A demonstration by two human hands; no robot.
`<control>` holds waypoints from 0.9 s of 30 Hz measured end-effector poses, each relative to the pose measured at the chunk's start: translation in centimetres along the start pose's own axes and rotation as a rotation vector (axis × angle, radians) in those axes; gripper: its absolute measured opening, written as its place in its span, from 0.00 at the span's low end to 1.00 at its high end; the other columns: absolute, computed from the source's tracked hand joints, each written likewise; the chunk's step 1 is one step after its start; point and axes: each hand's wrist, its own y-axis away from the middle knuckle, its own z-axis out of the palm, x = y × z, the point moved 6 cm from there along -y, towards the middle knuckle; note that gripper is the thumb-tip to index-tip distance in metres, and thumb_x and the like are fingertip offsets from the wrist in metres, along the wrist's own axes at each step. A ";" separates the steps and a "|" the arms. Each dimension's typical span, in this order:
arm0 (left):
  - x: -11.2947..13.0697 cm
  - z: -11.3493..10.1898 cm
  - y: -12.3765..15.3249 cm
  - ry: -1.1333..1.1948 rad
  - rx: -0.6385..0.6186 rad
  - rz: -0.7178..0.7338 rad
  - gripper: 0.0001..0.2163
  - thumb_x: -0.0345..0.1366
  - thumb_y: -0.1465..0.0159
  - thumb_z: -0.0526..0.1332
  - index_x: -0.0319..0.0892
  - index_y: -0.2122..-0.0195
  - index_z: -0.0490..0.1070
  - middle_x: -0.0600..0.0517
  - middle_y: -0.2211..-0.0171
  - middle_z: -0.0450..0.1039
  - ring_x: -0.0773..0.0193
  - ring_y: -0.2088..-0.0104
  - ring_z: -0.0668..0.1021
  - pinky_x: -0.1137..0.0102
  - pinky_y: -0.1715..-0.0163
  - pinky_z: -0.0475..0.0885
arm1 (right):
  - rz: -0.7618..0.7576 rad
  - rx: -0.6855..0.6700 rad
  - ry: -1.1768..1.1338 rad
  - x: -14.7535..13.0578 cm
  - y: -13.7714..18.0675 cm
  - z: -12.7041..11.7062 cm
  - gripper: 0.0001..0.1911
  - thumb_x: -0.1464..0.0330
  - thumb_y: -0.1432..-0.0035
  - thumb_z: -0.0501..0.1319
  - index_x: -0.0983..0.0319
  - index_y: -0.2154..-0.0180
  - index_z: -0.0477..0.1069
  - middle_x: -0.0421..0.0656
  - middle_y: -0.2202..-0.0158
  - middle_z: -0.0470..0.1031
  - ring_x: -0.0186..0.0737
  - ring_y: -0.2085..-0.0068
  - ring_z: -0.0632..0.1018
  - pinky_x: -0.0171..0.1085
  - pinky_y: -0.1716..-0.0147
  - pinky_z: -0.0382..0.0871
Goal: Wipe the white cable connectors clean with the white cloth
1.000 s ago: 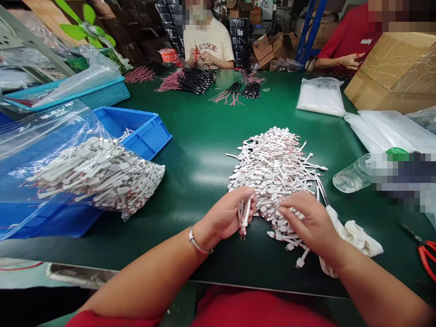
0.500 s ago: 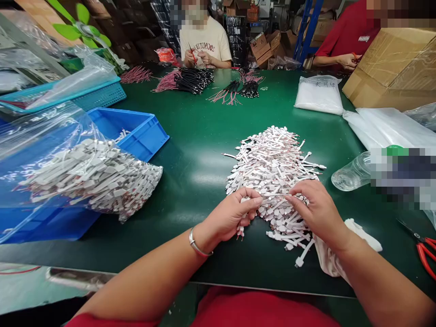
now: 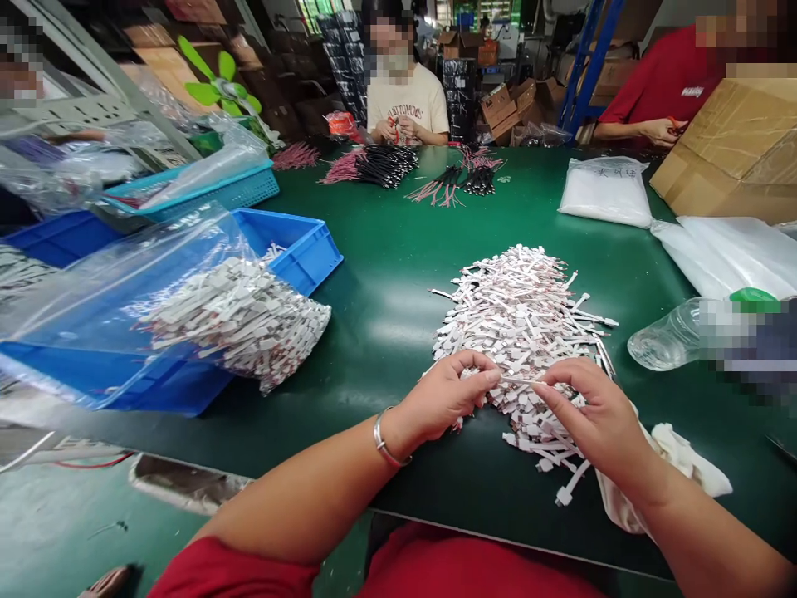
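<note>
Between my two hands a short white cable (image 3: 518, 381) is stretched level, pinched at both ends. My left hand (image 3: 452, 390), with a bangle at the wrist, has thumb and forefinger closed on its left end; a bit of another piece shows under the curled fingers. My right hand (image 3: 598, 411) pinches the other end between thumb and fingertips. Below and beyond both hands lies a heaped pile of short white cables (image 3: 514, 307) with flat connectors and reddish wire ends. One loose cable (image 3: 573, 483) lies nearest me, by a white cloth (image 3: 685, 457) under my right forearm.
Left, a clear bag of white cables (image 3: 249, 316) leans over blue bins (image 3: 311, 257). Black-and-pink wire bundles (image 3: 386, 164) lie at the far side, before a person in a cream shirt. To the right are plastic bags (image 3: 603, 191), a clear bottle (image 3: 666, 336) and a cardboard box (image 3: 735, 141).
The view has swung left and up, so the table's things appear further right and lower. Both hands still pinch a piece between them; a wider white stretch of it now shows.
</note>
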 end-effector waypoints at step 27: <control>1.4 0.2 0.4 -0.196 -0.016 0.124 0.18 0.46 0.44 0.65 0.39 0.58 0.71 0.59 0.83 0.61 0.74 0.84 0.61 0.77 0.83 0.52 | -0.139 -0.002 0.087 -0.1 0.1 -0.1 0.05 0.68 0.39 0.60 0.59 0.61 0.73 0.44 0.66 0.78 0.41 0.64 0.75 0.42 0.62 0.68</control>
